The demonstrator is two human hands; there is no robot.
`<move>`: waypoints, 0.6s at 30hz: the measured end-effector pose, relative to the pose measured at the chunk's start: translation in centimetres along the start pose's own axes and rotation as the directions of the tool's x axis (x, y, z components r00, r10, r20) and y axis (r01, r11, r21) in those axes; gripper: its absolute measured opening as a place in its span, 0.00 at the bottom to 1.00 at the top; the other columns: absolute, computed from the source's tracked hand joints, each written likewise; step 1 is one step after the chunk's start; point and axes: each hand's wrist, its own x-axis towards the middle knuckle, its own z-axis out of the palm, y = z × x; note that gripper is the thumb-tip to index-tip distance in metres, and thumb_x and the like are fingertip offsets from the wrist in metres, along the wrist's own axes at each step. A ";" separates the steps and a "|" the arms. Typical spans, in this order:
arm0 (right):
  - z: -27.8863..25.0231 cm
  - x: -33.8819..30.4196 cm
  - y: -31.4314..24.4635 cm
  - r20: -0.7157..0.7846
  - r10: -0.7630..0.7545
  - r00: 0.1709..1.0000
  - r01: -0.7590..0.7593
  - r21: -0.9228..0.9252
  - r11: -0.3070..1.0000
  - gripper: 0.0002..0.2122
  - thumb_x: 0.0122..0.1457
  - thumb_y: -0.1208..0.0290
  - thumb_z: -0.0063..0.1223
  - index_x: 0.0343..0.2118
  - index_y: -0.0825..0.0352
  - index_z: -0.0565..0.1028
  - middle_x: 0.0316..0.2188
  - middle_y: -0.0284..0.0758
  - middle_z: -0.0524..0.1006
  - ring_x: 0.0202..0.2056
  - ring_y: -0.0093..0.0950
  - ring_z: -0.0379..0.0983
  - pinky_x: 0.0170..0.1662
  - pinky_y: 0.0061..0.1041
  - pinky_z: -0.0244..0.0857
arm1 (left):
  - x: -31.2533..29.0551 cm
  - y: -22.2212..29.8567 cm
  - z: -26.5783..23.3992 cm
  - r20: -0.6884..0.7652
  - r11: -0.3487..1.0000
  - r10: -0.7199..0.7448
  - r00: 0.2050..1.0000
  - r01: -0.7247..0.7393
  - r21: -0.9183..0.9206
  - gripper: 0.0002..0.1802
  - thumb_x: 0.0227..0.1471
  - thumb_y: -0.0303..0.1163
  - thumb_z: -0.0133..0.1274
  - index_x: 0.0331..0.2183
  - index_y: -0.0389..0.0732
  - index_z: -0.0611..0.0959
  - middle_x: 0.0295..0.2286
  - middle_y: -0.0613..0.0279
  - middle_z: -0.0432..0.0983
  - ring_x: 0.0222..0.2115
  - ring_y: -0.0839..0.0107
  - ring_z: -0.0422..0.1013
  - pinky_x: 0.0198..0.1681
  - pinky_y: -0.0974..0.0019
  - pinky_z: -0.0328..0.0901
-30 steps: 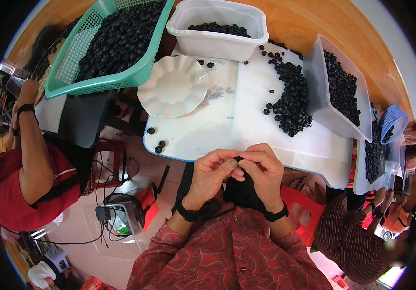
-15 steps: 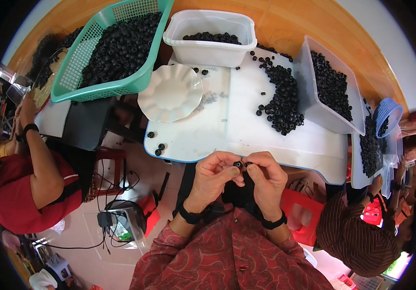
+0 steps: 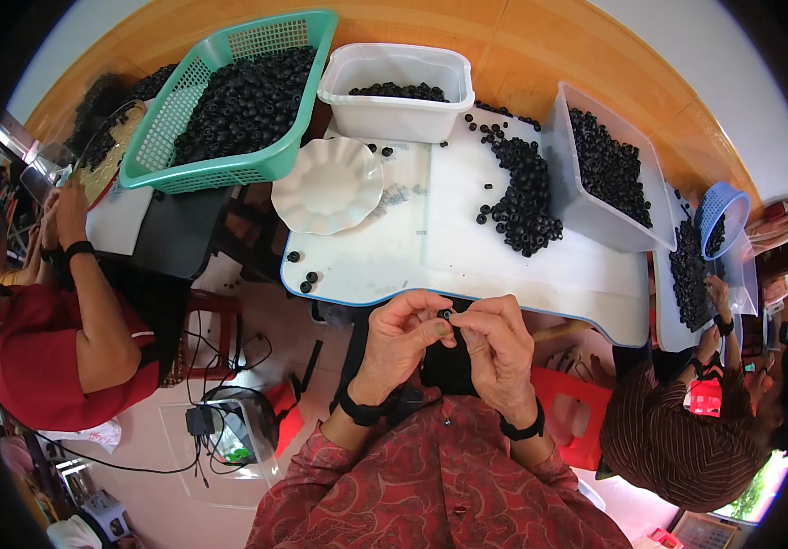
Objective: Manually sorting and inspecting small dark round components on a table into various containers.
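In front of the table's near edge, my left hand (image 3: 394,346) pinches a small black ring-shaped part (image 3: 446,314) between thumb and fingertips. A pale spot shows in its middle. My right hand (image 3: 496,355) is closed too, its fingertips pressed up against that part. Whatever sits inside the right fingers is hidden from view. A heap of similar black parts (image 3: 526,192) lies on the white tabletop (image 3: 476,261) beyond my hands. A few loose ones (image 3: 309,281) rest by the table's left edge.
A scalloped white plate (image 3: 328,186) stands at the table's left. Behind are a green basket (image 3: 208,172) and a white tub (image 3: 400,119), with a clear grey bin (image 3: 595,215) at right, all holding black parts. Co-workers sit at left (image 3: 64,366) and right (image 3: 677,430).
My right hand has moved left and brought its fingertips onto the part in my left hand. The black piece seen earlier between the right fingers is now covered. The whole view has shifted slightly.
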 end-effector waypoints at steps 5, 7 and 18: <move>-0.2 -0.2 -0.6 0.004 -0.035 0.999 0.035 -0.031 0.999 0.06 0.56 0.83 0.56 0.35 0.67 0.77 0.31 0.35 0.71 0.32 0.30 0.67 0.33 0.25 0.63 | -0.6 0.5 0.3 0.024 0.993 0.033 0.999 -0.035 0.116 0.12 0.51 0.17 0.58 0.40 0.31 0.79 0.31 0.60 0.77 0.30 0.74 0.76 0.35 0.75 0.71; -0.3 -0.1 -1.1 0.008 -0.042 0.999 0.042 -0.045 0.998 0.05 0.55 0.83 0.56 0.34 0.67 0.77 0.30 0.35 0.71 0.32 0.31 0.67 0.32 0.26 0.62 | -0.8 0.9 0.4 0.032 0.981 0.044 0.998 -0.049 0.186 0.11 0.50 0.16 0.58 0.39 0.32 0.80 0.31 0.61 0.77 0.30 0.74 0.76 0.35 0.75 0.71; -1.2 0.6 -1.8 0.154 -0.090 0.984 0.106 -0.099 0.990 0.07 0.51 0.84 0.57 0.32 0.65 0.76 0.28 0.34 0.71 0.32 0.33 0.66 0.36 0.30 0.59 | -1.7 1.6 0.6 0.084 0.929 0.141 0.986 -0.161 0.334 0.11 0.48 0.14 0.59 0.37 0.30 0.81 0.33 0.59 0.77 0.30 0.73 0.77 0.35 0.74 0.74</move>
